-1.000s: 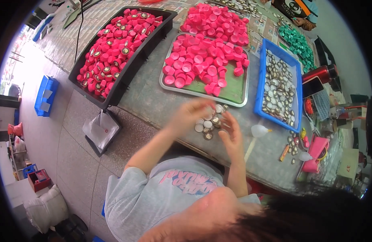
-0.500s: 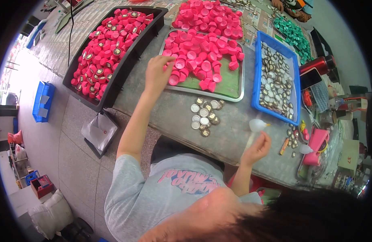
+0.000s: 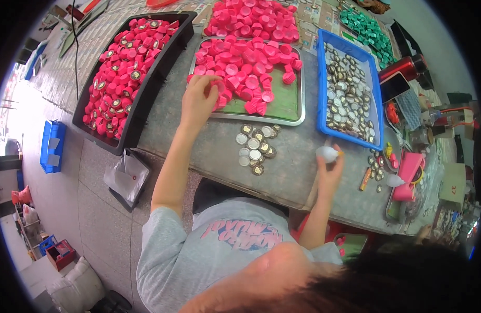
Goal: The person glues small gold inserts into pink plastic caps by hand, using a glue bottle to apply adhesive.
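My left hand is at the near left corner of a metal-rimmed green tray, its thumb and fingertips closed on a pink fluted cup. More pink cups are heaped on that tray. Over the table's right part, my right hand has its fingers round a small white squeeze bottle with a yellowish tip. Between the hands lies a loose cluster of round badge-like discs, some white side up, others patterned and dark-edged.
A long black bin at the left holds pink cups, several with discs inside. To the right stands a blue tray of discs. Beyond are more pink cups and a green pile. A pink pouch and second white bottle lie far right.
My right hand has moved up and closed round the white bottle, which stood beside it before. My left hand stays at the tray corner, now with a pink cup at its fingertips. The view has shifted slightly.
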Demonstrator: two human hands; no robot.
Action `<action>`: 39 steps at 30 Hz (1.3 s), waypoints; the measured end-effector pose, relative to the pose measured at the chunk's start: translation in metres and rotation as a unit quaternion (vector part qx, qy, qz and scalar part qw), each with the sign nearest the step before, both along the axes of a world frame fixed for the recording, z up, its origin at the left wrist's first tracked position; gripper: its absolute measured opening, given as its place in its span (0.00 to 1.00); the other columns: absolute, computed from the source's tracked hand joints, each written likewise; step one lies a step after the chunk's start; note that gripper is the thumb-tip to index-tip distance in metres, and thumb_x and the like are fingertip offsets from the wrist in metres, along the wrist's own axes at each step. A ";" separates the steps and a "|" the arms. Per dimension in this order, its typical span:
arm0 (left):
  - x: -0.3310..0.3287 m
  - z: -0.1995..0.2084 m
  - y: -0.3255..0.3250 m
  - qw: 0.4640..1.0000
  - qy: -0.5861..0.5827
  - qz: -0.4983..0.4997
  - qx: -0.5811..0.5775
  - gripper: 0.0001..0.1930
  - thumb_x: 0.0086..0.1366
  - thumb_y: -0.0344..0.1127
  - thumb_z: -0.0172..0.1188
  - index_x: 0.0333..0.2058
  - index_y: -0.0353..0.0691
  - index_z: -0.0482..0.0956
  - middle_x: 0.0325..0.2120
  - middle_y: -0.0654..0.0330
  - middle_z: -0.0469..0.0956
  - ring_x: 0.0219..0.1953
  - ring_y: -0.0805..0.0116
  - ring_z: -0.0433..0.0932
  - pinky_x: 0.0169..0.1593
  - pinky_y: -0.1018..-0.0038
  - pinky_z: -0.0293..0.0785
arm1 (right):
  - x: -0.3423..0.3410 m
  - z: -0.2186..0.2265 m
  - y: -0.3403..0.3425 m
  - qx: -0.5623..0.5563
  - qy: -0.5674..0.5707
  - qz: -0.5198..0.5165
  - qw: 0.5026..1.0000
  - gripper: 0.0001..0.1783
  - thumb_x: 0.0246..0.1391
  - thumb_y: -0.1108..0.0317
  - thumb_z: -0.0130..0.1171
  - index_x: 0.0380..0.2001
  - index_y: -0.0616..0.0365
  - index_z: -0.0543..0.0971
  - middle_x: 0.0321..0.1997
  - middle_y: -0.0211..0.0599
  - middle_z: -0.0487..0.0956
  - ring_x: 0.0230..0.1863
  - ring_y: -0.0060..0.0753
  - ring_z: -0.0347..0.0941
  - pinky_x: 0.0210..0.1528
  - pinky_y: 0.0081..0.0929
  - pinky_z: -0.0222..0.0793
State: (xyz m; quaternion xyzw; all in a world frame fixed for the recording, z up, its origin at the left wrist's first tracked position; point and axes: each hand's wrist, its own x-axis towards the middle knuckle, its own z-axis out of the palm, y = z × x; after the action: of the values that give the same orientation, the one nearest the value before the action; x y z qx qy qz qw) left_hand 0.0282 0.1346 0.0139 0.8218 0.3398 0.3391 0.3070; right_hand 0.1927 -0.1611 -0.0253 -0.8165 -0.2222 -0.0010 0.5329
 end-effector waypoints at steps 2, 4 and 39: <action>-0.001 -0.004 -0.017 0.982 -0.097 -0.049 -0.156 0.09 0.51 0.26 0.51 0.34 0.37 0.70 0.22 0.62 0.70 0.25 0.73 0.69 0.29 0.77 0.66 | 0.007 -0.010 -0.004 -0.091 -0.030 0.025 0.995 0.18 0.42 0.67 0.58 0.39 0.59 0.71 0.43 0.37 0.70 0.45 0.30 0.63 0.45 0.26 0.58; -0.006 -0.002 -0.040 0.904 -0.203 -0.114 -0.358 0.08 0.54 0.25 0.47 0.34 0.36 0.69 0.24 0.65 0.71 0.22 0.81 0.68 0.25 0.83 0.66 | -0.003 0.005 0.004 -0.053 0.012 0.022 0.998 0.18 0.43 0.68 0.57 0.39 0.59 0.70 0.43 0.37 0.70 0.44 0.29 0.64 0.44 0.24 0.59; -0.018 -0.007 -0.127 0.506 -0.320 -0.221 -0.770 0.19 0.55 0.41 0.53 0.43 0.39 0.65 0.39 0.53 0.69 0.34 0.65 0.72 0.37 0.71 0.69 | -0.061 0.070 0.035 0.140 -0.204 0.183 0.952 0.24 0.26 0.57 0.69 0.27 0.57 0.70 0.21 0.32 0.69 0.19 0.30 0.61 0.22 0.24 0.56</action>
State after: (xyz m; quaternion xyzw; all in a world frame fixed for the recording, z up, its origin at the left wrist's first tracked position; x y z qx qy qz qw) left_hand 0.0101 0.0077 0.0064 0.1461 0.1531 0.1057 0.9716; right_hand 0.1320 -0.1261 0.0444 -0.6617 -0.4691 -0.1011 0.5761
